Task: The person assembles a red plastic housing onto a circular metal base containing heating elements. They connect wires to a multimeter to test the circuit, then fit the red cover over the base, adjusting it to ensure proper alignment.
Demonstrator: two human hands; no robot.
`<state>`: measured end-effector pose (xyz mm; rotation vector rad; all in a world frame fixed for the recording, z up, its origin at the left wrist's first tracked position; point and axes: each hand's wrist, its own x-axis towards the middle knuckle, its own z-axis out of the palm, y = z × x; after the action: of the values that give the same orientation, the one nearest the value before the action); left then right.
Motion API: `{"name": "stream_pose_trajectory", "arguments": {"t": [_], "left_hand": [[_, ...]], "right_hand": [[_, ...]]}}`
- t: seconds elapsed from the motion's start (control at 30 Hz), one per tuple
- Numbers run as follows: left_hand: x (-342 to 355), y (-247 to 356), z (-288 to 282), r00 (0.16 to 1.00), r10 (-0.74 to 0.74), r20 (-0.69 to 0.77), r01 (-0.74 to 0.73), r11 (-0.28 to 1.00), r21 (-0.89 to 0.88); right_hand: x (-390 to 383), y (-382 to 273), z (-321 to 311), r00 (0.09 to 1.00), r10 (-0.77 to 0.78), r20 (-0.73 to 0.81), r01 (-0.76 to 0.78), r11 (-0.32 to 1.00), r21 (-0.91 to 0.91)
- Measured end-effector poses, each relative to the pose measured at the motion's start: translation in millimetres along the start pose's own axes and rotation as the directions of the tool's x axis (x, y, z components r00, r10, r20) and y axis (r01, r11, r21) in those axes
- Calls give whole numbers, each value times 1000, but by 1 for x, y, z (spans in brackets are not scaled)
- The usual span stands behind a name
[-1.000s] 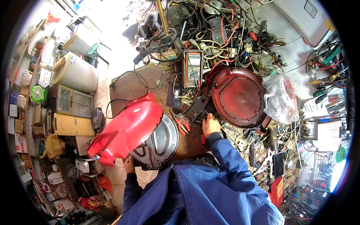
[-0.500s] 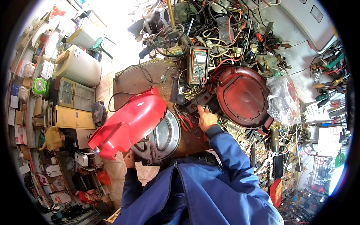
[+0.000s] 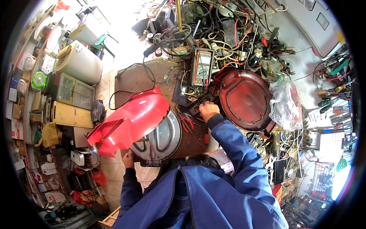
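On the brown worktop lies a round grey metal plate (image 3: 166,140), with curved raised channels and thin wires. A glossy red plastic shell (image 3: 134,119) leans over its left part. My left hand (image 3: 129,159) is closed at the plate's lower left rim, thumb up against it; its other fingers are mostly hidden. My right hand (image 3: 209,110) is over a dark holder (image 3: 195,107) with round openings, fingers curled in. What those fingers pinch, if anything, is hidden. Just left of that hand lie red-handled pliers (image 3: 187,124).
A multimeter (image 3: 202,68) stands behind the holder, beside a black box (image 3: 180,92). To the right sits a dark red round pan-shaped part (image 3: 248,100) with a clear plastic bag (image 3: 286,105) against it. Tangled cables (image 3: 225,42) pile up at the back. Shelves (image 3: 23,114) line the left.
My right hand's outstretched index finger has curled in, and the hand has shifted slightly up over the dark holder. My left hand stays at the plate's rim. The whole view has shifted a little.
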<state>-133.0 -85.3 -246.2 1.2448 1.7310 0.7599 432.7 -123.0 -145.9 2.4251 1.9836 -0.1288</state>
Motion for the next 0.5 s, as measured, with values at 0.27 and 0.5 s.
{"name": "stream_pose_trajectory", "arguments": {"t": [0.27, 0.5], "left_hand": [[-2, 2, 2, 998, 55, -2, -55, 997, 58], [-9, 7, 2, 994, 108, -24, -104, 988, 111]], "right_hand": [[14, 6, -62, 995, -39, -93, 4, 939, -344], [22, 101, -131, 955, 252, -159, -296, 857, -421]]}}
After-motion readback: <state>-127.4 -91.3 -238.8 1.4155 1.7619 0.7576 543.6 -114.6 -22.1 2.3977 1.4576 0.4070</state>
